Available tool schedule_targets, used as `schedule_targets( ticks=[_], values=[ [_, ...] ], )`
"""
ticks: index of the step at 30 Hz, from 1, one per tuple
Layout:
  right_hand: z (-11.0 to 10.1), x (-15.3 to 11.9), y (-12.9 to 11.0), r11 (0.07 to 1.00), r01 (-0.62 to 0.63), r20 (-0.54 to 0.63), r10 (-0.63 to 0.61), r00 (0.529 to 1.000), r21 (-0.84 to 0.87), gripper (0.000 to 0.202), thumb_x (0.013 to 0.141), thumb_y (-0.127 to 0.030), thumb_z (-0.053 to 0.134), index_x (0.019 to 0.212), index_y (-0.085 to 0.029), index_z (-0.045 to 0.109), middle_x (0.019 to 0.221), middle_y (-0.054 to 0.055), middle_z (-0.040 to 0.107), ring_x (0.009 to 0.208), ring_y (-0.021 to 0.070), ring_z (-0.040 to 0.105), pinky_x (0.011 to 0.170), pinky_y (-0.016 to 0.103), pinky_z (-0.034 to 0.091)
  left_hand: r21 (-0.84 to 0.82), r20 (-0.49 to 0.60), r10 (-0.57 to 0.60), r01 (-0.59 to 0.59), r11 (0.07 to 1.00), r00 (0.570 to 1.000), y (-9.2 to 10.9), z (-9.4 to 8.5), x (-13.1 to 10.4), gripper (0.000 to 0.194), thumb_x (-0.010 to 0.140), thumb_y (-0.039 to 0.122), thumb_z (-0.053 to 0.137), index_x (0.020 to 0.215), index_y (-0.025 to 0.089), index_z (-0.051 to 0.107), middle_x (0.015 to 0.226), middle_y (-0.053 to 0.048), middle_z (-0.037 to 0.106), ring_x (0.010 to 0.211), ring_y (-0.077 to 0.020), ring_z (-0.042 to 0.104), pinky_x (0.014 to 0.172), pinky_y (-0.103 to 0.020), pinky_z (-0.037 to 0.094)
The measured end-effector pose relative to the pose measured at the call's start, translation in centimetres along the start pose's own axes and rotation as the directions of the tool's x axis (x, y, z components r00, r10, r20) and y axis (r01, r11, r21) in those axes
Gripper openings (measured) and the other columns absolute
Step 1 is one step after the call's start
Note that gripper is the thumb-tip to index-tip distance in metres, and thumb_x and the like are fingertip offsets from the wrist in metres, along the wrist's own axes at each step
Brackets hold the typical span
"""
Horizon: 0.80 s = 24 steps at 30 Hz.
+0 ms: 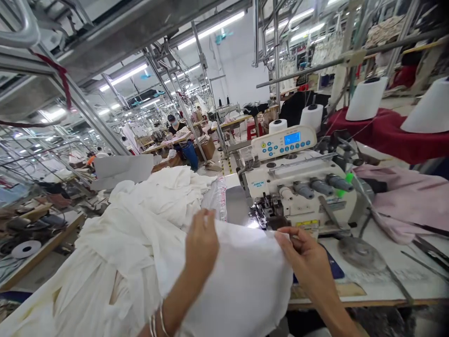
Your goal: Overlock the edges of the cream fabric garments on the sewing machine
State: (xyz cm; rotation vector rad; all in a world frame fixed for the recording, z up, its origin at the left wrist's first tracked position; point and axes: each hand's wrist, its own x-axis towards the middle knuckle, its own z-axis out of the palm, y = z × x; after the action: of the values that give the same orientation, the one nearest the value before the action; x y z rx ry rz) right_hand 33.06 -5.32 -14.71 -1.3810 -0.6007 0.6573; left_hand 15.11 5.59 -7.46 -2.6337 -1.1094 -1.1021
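A white cloth piece hangs between my two hands in front of the sewing machine. My left hand, slightly blurred and with bangles at the wrist, has its fingers closed on the cloth's upper left edge. Thumb and fingers of my right hand pinch the upper right corner, just below the needle area. The cloth's top edge runs close to the machine's front. To the left, a big heap of white fabric spreads over the table.
Scissors and pink fabric lie at the right. White thread cones stand behind the machine near red cloth. A metal rail crosses above. Farther back, a masked person sits at another table.
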Motion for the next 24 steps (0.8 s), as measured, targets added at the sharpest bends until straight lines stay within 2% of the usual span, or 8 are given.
schedule_targets(
  ticks=[1, 2, 3, 5, 8, 13, 21, 24],
  values=[
    [0.1, 0.2, 0.3, 1.000, -0.025, -0.006, 0.025, 1.000, 0.009, 0.038, 0.077, -0.054, 0.068, 0.090, -0.018, 0.061, 0.054, 0.000, 0.064, 0.048, 0.0144, 0.050, 0.044, 0.023, 0.038, 0.002, -0.025, 0.097, -0.097, 0.995, 0.995, 1.2, 1.3, -1.1, 0.031, 0.089, 0.008, 0.035, 0.100, 0.013, 0.064, 0.105, -0.015, 0.066, 0.102, -0.0240, 0.062, 0.081, -0.034, 0.053],
    [0.2, 0.3, 0.5, 0.999, -0.045, -0.010, 0.046, 0.999, 0.020, 0.039, 0.076, -0.054, 0.069, 0.088, -0.019, 0.060, 0.053, 0.000, 0.064, 0.046, 0.0136, 0.049, 0.042, 0.022, 0.037, 0.021, -0.050, 0.294, -0.294, 0.956, 0.954, 2.4, 2.3, -2.1, 0.032, 0.088, 0.005, 0.038, 0.106, 0.012, 0.064, 0.113, -0.017, 0.065, 0.111, -0.0254, 0.060, 0.087, -0.035, 0.053],
    [0.2, 0.4, 0.7, 0.998, -0.060, -0.013, 0.061, 0.998, 0.033, 0.039, 0.075, -0.054, 0.070, 0.088, -0.019, 0.059, 0.053, 0.000, 0.065, 0.045, 0.0131, 0.049, 0.042, 0.021, 0.038, 0.037, -0.030, 0.407, -0.406, 0.913, 0.913, 3.4, 3.1, -3.1, 0.032, 0.088, 0.006, 0.041, 0.112, 0.010, 0.062, 0.121, -0.018, 0.063, 0.120, -0.0281, 0.056, 0.093, -0.039, 0.052],
    [0.2, 0.3, 1.0, 0.995, -0.079, -0.021, 0.080, 0.997, 0.063, 0.040, 0.074, -0.055, 0.071, 0.089, -0.021, 0.057, 0.054, -0.001, 0.065, 0.046, 0.0128, 0.051, 0.042, 0.020, 0.040, 0.058, 0.021, 0.515, -0.515, 0.855, 0.857, 4.7, 4.1, -4.4, 0.033, 0.091, 0.014, 0.046, 0.120, 0.007, 0.059, 0.128, -0.018, 0.060, 0.128, -0.0329, 0.049, 0.100, -0.047, 0.049],
    [0.4, -0.7, 1.7, 0.988, -0.112, -0.005, 0.113, 0.994, 0.105, 0.043, 0.073, -0.057, 0.071, 0.093, -0.022, 0.056, 0.058, -0.001, 0.067, 0.051, 0.0146, 0.058, 0.047, 0.021, 0.048, 0.063, 0.067, 0.452, -0.456, 0.888, 0.890, 4.4, 4.4, -4.6, 0.038, 0.095, 0.023, 0.046, 0.126, 0.004, 0.055, 0.131, -0.017, 0.059, 0.131, -0.0336, 0.047, 0.102, -0.051, 0.047],
    [1.1, -3.8, 3.1, 0.976, -0.169, 0.095, 0.157, 0.983, 0.136, 0.036, 0.077, -0.050, 0.071, 0.097, -0.021, 0.064, 0.085, 0.006, 0.075, 0.071, 0.0193, 0.067, 0.059, 0.023, 0.056, 0.067, 0.071, 0.406, -0.411, 0.909, 0.911, 2.7, 4.4, -4.2, 0.039, 0.094, 0.023, 0.047, 0.128, 0.004, 0.054, 0.133, -0.016, 0.058, 0.132, -0.0326, 0.045, 0.103, -0.049, 0.048],
    [0.7, -4.2, 3.1, 0.991, -0.134, 0.268, 0.131, 0.954, -0.009, 0.030, 0.078, -0.048, 0.069, 0.089, -0.020, 0.069, 0.085, 0.006, 0.075, 0.080, 0.0233, 0.068, 0.072, 0.028, 0.057, 0.017, 0.075, 0.374, -0.376, 0.926, 0.924, 3.2, 4.6, -4.2, 0.037, 0.092, 0.018, 0.051, 0.126, 0.005, 0.053, 0.131, -0.017, 0.058, 0.133, -0.0312, 0.043, 0.107, -0.048, 0.042],
    [0.8, -5.0, 2.9, 0.980, -0.197, 0.344, 0.176, 0.922, 0.026, 0.033, 0.078, -0.047, 0.069, 0.094, -0.019, 0.072, 0.085, 0.005, 0.076, 0.079, 0.0240, 0.069, 0.070, 0.028, 0.055, -0.050, 0.126, 0.273, -0.269, 0.962, 0.954, 2.8, 4.6, -4.0, 0.045, 0.089, 0.019, 0.055, 0.132, 0.008, 0.047, 0.135, -0.018, 0.052, 0.132, -0.0301, 0.042, 0.108, -0.048, 0.041]
  ],
)
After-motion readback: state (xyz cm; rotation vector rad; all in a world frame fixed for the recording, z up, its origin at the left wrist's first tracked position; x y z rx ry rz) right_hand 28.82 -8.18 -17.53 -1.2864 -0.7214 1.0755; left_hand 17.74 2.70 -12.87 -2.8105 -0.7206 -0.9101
